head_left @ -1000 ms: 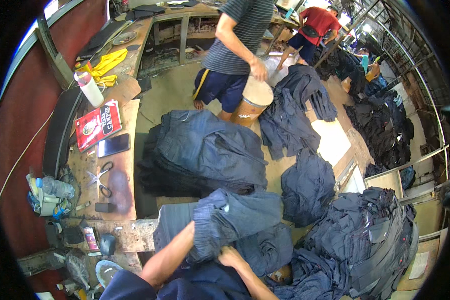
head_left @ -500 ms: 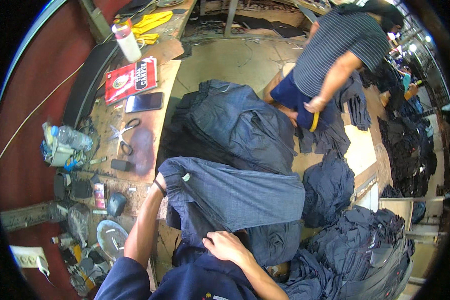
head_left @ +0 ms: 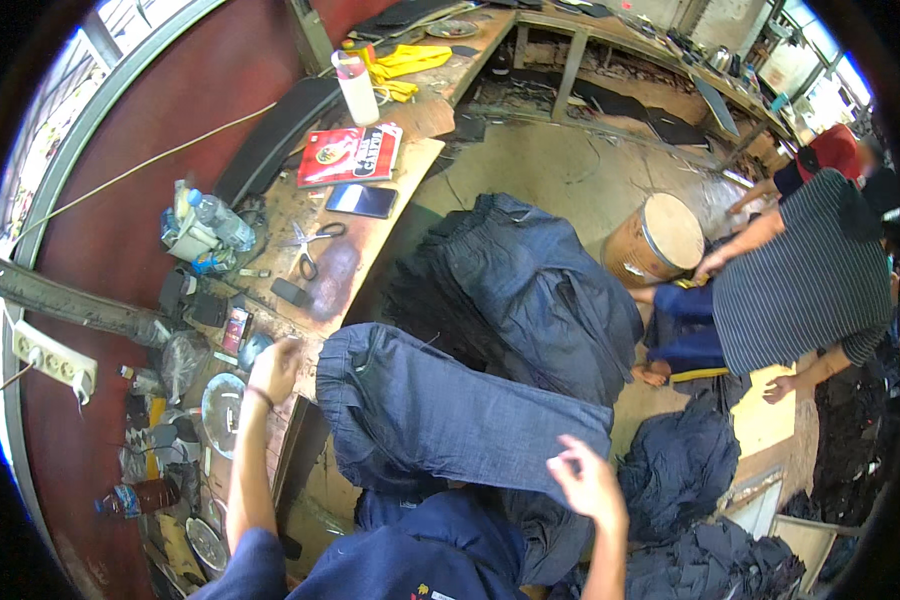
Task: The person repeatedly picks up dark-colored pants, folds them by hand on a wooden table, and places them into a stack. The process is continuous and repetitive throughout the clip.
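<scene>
A pair of dark blue denim trousers point(head_left: 470, 415) with an elastic waistband lies folded across my lap, legs pointing right. My left hand point(head_left: 275, 372), with a dark band at the wrist, is left of the waistband by the bench edge; its fingers are bent and blurred, and their grip is unclear. Over the leg ends hovers my right hand point(head_left: 587, 482), fingers apart, nothing seen in them. Just beyond the trousers rises a heap of similar dark trousers point(head_left: 530, 265).
On the wooden bench point(head_left: 380, 235) at left are scissors point(head_left: 315, 245), a phone point(head_left: 361, 200), a red book point(head_left: 350, 155) and a white bottle point(head_left: 357, 90). A seated person in a striped shirt point(head_left: 810, 280) works at right, near a round drum point(head_left: 655, 240). Dark cloth piles point(head_left: 680, 445) lie at right.
The view has swung to the right. My left hand has come off the waistband toward the bench. My right hand has moved right to the leg ends, and the trousers now lie flatter.
</scene>
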A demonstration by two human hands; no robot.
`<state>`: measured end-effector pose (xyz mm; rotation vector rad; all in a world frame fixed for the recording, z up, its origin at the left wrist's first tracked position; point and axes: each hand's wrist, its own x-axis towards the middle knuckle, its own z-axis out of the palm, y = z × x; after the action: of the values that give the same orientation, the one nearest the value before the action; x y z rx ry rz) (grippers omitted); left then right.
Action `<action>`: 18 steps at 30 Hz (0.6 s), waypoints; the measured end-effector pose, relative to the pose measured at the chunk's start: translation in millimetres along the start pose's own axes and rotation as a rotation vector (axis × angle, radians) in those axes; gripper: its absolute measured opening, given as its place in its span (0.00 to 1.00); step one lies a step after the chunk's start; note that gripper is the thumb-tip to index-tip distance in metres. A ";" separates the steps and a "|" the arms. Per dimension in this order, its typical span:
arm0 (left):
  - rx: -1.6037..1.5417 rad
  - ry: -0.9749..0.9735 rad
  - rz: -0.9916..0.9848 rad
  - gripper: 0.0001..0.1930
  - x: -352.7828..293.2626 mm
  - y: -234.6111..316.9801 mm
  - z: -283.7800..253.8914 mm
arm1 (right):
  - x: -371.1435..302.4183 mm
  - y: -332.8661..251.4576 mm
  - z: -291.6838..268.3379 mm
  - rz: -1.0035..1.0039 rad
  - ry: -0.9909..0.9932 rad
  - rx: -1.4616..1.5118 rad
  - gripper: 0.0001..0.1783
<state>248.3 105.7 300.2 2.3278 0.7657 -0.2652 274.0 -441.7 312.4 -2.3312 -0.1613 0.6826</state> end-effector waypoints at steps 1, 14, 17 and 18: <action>0.048 0.324 0.241 0.18 -30.1 28.1 10.0 | 10.5 20.6 -16.0 0.021 0.056 0.101 0.33; 0.343 0.132 0.354 0.47 5.6 19.7 150.7 | 100.4 137.9 -76.1 0.408 -0.559 0.248 0.27; 0.446 0.168 0.403 0.48 -38.1 28.8 160.1 | 59.5 162.6 -81.3 0.287 -0.346 0.015 0.28; 0.513 0.101 0.380 0.49 -57.0 32.9 167.4 | 44.7 172.1 -82.3 0.377 -0.330 -0.047 0.26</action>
<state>224.0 -49.2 212.0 2.9301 0.3034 -0.1886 342.5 -606.6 231.7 -2.2993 0.1213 1.2613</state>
